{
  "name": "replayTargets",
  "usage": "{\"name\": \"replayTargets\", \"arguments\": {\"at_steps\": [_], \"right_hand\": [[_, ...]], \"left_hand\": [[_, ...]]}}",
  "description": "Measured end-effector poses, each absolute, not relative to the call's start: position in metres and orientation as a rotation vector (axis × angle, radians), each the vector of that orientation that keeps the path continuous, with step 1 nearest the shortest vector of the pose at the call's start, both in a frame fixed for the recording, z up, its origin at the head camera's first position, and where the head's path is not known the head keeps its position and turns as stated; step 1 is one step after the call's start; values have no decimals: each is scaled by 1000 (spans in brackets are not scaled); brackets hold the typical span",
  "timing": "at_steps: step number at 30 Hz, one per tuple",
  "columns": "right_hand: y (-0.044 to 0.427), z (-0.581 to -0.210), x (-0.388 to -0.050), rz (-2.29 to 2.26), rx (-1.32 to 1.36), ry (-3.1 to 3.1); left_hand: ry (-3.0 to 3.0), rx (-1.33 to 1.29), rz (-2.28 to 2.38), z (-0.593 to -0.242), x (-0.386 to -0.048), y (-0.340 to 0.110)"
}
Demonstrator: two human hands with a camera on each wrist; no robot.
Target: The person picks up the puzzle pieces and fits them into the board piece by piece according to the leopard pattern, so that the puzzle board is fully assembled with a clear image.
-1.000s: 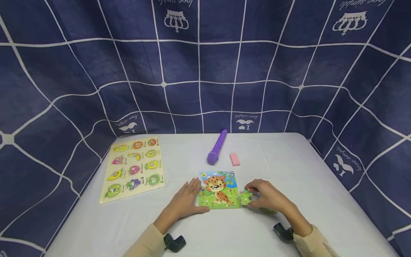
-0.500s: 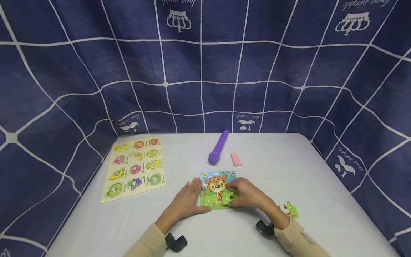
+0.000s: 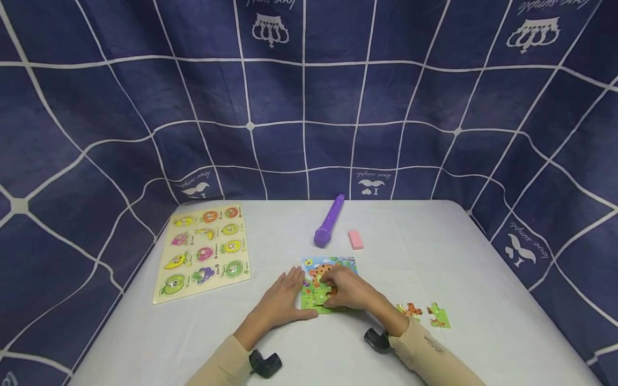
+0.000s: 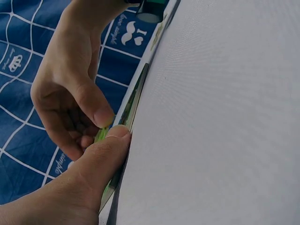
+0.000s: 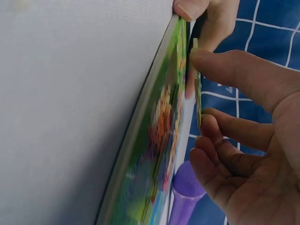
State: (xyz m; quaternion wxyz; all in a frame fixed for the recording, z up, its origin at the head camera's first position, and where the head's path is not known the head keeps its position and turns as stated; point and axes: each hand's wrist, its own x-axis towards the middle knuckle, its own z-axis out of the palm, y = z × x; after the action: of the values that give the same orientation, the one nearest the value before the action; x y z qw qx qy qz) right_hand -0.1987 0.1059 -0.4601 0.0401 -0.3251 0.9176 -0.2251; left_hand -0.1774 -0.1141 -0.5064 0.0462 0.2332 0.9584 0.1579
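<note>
A square leopard jigsaw puzzle (image 3: 312, 262) lies on the table before me. My left hand (image 3: 280, 301) rests along its left edge, fingers straight, with the thumb touching the front corner. Over the board, my right hand (image 3: 351, 289) pinches a green puzzle piece (image 5: 198, 89) between thumb and fingers. In the right wrist view the piece is seen edge-on, raised just off the board. The right hand covers part of the leopard in the head view. Two loose puzzle pieces, one orange and green (image 3: 411, 310) and one mostly green (image 3: 440, 315), lie right of the board.
Behind the puzzle lie a purple toy microphone (image 3: 329, 221) and a pink block (image 3: 355, 240). A wooden fruit puzzle board (image 3: 193, 273) is at the left of the white table. A dark blue curtain (image 3: 280, 96) hangs behind.
My right hand has carried the green puzzle piece leftward from beside the board to above its lower left part, uncovering the two loose pieces. The left hand has stayed put.
</note>
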Motion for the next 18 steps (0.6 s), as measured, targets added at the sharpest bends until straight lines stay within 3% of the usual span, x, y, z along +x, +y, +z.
{"name": "replayTargets", "arguments": {"at_steps": [18], "right_hand": [[88,-467,-204,-708,-903,2695]], "left_hand": [[2919,722,486,-507,-178,-114]]}}
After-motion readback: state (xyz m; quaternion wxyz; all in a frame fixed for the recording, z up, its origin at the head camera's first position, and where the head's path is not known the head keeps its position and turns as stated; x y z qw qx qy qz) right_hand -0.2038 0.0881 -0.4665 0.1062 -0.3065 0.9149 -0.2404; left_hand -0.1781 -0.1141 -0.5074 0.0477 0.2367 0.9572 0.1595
